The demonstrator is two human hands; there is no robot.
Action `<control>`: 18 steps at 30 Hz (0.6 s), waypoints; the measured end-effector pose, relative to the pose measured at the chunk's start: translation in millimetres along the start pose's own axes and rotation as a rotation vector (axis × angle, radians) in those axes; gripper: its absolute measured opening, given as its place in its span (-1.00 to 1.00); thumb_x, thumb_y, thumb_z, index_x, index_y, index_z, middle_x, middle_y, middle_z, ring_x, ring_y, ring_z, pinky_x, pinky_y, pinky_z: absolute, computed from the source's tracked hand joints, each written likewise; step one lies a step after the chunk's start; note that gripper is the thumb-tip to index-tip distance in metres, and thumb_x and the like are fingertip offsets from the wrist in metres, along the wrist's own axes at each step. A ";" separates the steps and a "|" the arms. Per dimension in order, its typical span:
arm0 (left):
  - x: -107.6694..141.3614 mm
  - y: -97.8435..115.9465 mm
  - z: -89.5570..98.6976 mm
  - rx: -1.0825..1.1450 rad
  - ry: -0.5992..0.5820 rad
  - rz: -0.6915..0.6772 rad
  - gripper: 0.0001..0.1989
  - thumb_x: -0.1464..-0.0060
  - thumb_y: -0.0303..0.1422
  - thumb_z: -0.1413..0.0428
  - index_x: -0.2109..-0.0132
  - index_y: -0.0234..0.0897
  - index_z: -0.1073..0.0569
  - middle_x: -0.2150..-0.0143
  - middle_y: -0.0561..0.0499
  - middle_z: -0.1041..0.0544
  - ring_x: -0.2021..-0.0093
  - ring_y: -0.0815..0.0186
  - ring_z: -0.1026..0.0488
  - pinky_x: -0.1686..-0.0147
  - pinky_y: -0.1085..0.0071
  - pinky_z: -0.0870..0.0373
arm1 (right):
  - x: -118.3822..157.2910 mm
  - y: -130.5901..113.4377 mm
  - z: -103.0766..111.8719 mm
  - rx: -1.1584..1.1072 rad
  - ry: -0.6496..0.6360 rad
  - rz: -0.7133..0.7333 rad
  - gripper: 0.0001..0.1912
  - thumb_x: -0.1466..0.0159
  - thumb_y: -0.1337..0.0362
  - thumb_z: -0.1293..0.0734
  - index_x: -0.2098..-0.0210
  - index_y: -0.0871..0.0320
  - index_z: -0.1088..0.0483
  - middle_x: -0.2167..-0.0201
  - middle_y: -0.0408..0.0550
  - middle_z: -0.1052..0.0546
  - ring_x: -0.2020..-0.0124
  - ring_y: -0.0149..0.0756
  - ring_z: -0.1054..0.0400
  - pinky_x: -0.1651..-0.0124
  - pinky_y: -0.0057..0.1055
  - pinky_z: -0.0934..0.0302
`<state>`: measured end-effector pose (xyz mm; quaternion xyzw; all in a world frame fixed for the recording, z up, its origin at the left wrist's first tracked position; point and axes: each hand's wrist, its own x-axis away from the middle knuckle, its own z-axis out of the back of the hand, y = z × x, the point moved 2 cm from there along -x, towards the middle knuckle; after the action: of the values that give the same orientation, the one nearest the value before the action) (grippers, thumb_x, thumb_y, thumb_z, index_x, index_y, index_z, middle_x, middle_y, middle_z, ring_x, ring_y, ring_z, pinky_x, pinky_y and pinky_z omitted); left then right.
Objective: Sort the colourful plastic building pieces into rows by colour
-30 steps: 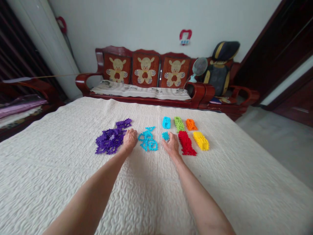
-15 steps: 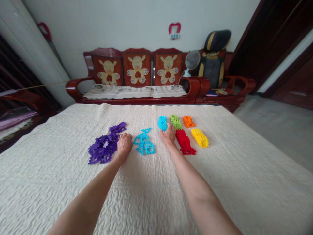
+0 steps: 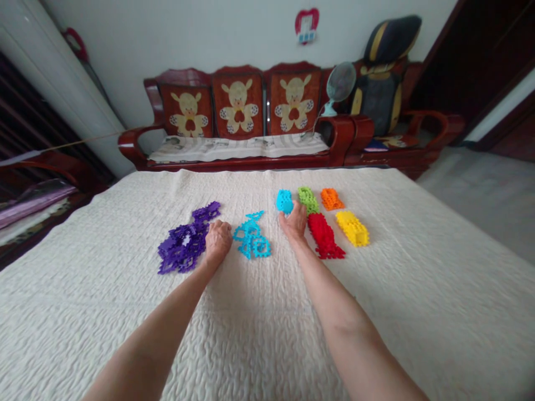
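My right hand (image 3: 294, 220) is closed at the near end of a blue stack (image 3: 285, 200), its thumb and fingers pinching there. Between the purple pile (image 3: 181, 248) and the loose blue pieces (image 3: 252, 236), my left hand (image 3: 218, 239) rests with curled fingers; whatever its fingertips hold, if anything, is hidden. A green stack (image 3: 308, 199) and a red stack (image 3: 324, 236) lie just right of my right hand. Farther right are an orange stack (image 3: 331, 199) and a yellow stack (image 3: 353, 228).
A cream quilted cloth (image 3: 259, 345) covers the table. Beyond its far edge stands a wooden sofa (image 3: 246, 166) with bear-patterned cushions. A small fan (image 3: 340, 82) and a chair with a dark massage cushion (image 3: 378, 100) are at the back right.
The view has shifted slightly, so everything sits a little differently in the frame. Both hands keep nearly the same places among the pieces.
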<state>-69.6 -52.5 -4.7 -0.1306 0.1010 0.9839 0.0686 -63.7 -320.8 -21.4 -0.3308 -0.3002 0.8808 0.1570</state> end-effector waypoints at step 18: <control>-3.1 -3.2 -7.0 0.021 0.011 -0.006 -0.73 -0.23 -0.40 0.08 0.20 -0.21 -0.53 0.11 -0.09 -0.49 0.03 0.15 -0.36 0.18 0.36 -0.34 | -3.8 -2.7 -2.1 0.018 -0.010 -0.041 -0.41 -0.16 0.15 -0.30 -0.14 0.25 -0.22 0.04 0.21 -0.37 -0.01 0.02 -0.24 -0.09 -0.12 -0.14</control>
<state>-64.4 -51.3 -11.0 -0.1354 0.1113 0.9819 0.0723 -59.3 -319.6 -19.1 -0.3186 -0.2997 0.8817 0.1766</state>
